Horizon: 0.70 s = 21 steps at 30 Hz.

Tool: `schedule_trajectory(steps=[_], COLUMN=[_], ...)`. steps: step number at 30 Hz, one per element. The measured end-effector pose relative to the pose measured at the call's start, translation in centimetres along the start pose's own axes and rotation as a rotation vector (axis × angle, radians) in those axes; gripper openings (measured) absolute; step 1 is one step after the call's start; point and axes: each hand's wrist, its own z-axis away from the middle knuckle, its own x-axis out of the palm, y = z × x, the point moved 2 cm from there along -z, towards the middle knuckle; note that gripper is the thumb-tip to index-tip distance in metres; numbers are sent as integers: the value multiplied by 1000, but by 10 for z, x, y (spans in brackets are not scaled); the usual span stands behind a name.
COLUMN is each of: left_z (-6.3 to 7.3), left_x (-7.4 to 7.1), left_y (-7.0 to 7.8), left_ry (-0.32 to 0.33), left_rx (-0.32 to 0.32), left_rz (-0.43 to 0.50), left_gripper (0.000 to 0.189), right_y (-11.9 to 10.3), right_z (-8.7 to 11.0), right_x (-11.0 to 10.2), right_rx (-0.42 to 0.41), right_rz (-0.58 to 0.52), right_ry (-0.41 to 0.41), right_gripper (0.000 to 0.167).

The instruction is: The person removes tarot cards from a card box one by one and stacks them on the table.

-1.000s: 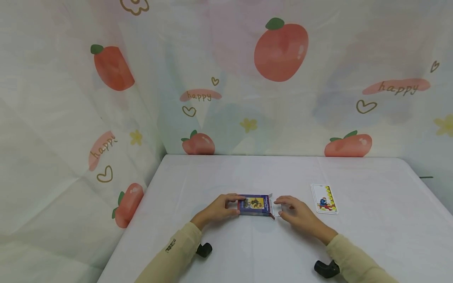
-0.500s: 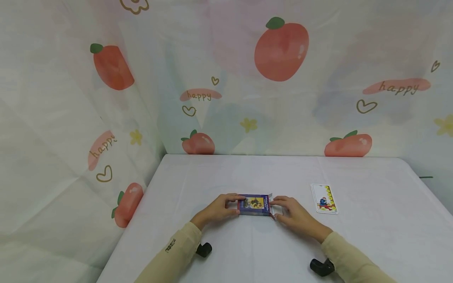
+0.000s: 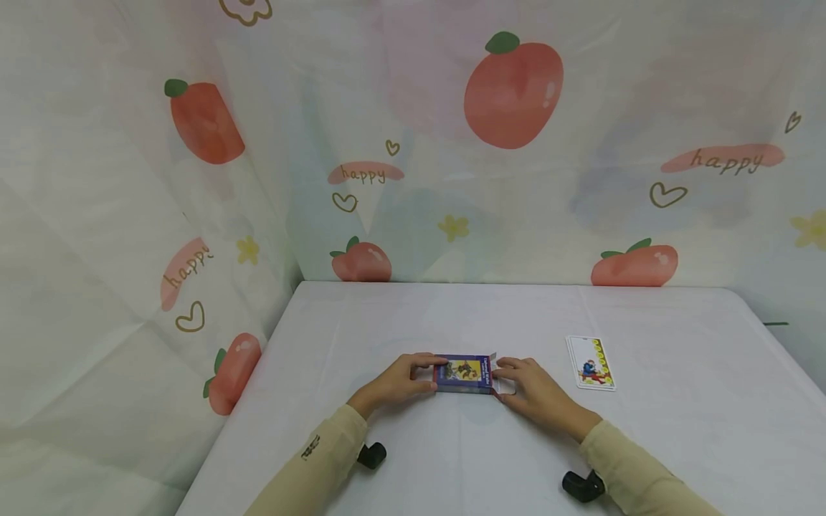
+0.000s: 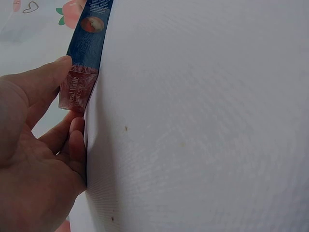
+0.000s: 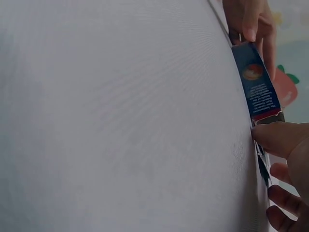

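A small dark blue tarot card box (image 3: pixel 463 374) with a yellow picture lies flat on the white table. My left hand (image 3: pixel 395 383) grips its left end between thumb and fingers; the left wrist view shows that red-brown end (image 4: pixel 77 92) with lettering. At the right end the box is open, with small flaps sticking out. My right hand (image 3: pixel 538 394) reaches to this open end, thumb and index fingertip right at its edges. In the right wrist view the thumb (image 5: pixel 277 137) touches the lower edge of the opening, the other fingers loosely bent below.
A small stack of cards (image 3: pixel 591 363) lies face up to the right of the box. Black wrist camera mounts (image 3: pixel 372 456) show beneath both sleeves. Fabric walls with fruit prints (image 3: pixel 513 97) stand behind and left of the white table (image 3: pixel 413 315).
My right hand has moved left, closing on the open end of the box until its fingertips meet the edge. The left hand and the card stack have stayed put.
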Motion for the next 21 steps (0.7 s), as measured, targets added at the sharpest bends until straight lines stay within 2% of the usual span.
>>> schedule_trajectory(steps=[9, 16, 21], left_z=[-1, -2, -2], left_x=[0, 1, 0], left_y=[-4, -5, -4], left_ry=[2, 1, 1], left_rx=[-2, 4, 1], left_rz=[-6, 4, 1], left_gripper=[49, 49, 49], right_y=[1, 5, 7], right_z=[-2, -4, -3], right_x=[0, 0, -4], right_rx=[13, 34, 32], right_rz=[-19, -53, -74], right_ry=[43, 22, 15], right_gripper=[33, 33, 38])
